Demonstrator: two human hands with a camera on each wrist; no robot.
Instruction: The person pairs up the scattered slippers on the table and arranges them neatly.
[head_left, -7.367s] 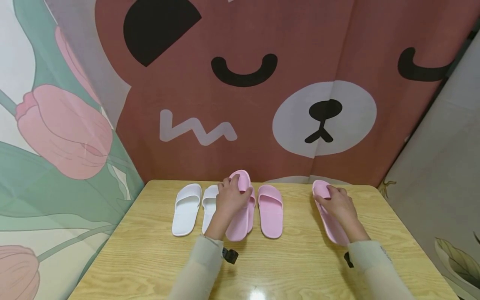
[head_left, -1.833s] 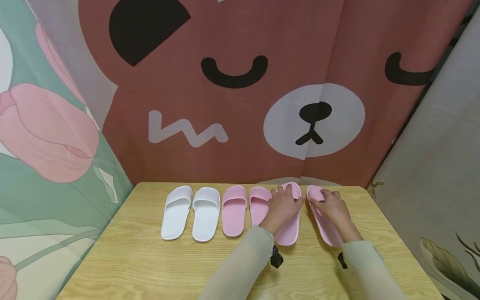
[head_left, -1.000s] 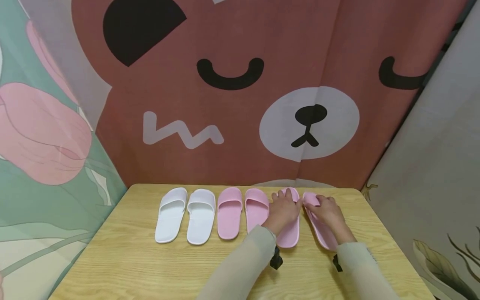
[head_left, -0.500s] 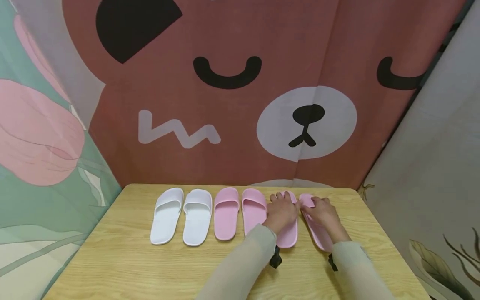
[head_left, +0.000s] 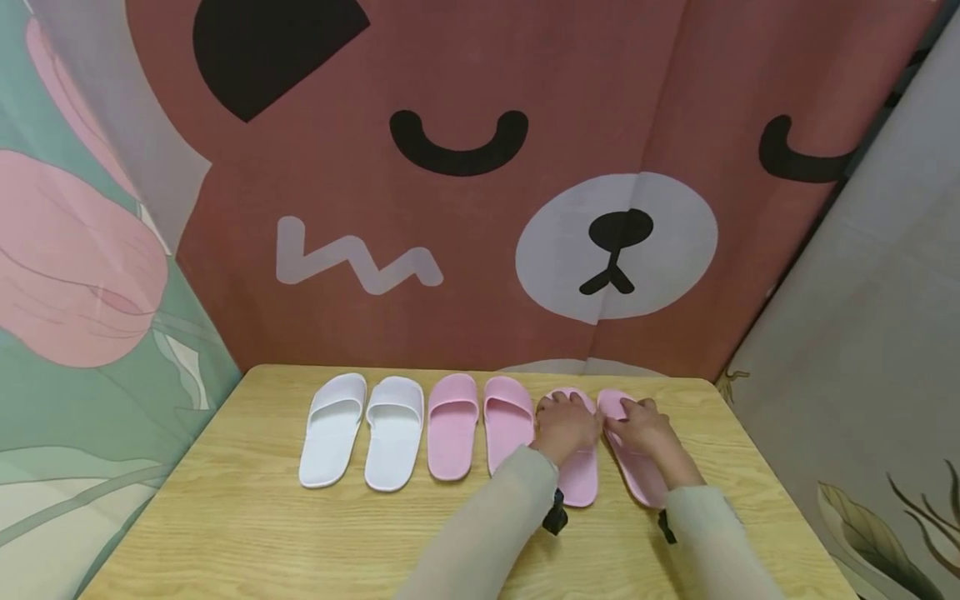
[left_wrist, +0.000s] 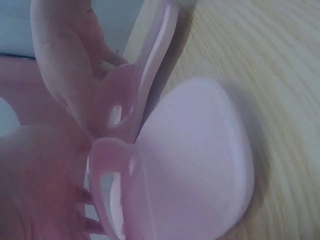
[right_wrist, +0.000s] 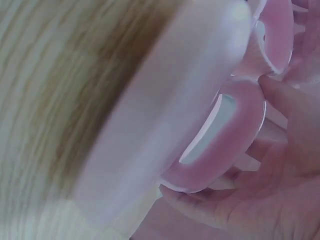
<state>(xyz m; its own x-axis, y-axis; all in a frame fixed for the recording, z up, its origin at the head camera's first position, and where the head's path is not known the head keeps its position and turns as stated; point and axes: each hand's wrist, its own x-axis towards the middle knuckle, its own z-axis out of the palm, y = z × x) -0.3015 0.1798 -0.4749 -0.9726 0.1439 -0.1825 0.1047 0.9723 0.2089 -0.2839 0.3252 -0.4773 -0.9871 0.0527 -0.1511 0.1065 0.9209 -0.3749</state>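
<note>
Two pink slippers are under my hands at the right of the row in the head view. My left hand (head_left: pixel 566 427) grips the strap of one pink slipper (head_left: pixel 580 485), which points toward the wall. My right hand (head_left: pixel 647 432) holds the other pink slipper (head_left: pixel 642 482) by its strap, thumb at one side and fingers at the other. That slipper slants, its heel out to the right. The right wrist view shows the thumb and fingers at both ends of the strap (right_wrist: pixel 240 135). In the left wrist view, the two slippers meet near their straps.
Left of my hands, another pair of pink slippers (head_left: pixel 452 446) and a pair of white slippers (head_left: pixel 393 450) stand in line on the wooden table (head_left: pixel 315 542). A bear-print curtain (head_left: pixel 465 317) hangs right behind the table's back edge.
Earlier, my left hand held its slipper over the left pink pair; it has brought it rightward beside the other. In the last second the two held slippers have drawn closer together.
</note>
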